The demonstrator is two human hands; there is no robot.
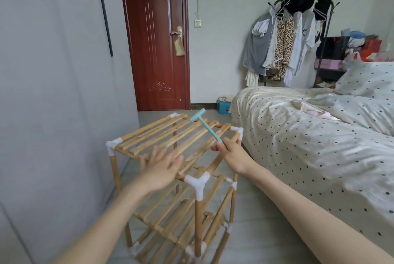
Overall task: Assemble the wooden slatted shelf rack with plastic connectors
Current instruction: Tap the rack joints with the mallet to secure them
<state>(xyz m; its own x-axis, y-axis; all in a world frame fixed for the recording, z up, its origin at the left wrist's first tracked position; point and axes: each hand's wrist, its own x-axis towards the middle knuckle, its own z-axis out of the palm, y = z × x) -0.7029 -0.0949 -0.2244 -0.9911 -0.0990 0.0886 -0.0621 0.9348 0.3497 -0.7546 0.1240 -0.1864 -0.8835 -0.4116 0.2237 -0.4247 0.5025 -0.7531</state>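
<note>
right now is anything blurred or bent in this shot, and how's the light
Head view: the left hand is smeared by motion blur over the rack; the right hand gripping the hammer is fairly sharp. The wide lens bows the door and wall edges. Light is soft and even, with no glare or hard shadows.

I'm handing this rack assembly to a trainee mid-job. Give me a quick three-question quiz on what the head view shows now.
1. True or false: the right hand grips the teal hammer by its handle.
2. Which best describes the left hand? A) wrapped round a post B) fingers spread, over the top shelf C) gripping a connector
3. Fill in: the hammer's head is above the rack's ____ shelf.

Key
1. True.
2. B; the hand is blurred, so whether it touches the slats cannot be told.
3. Top.
</note>
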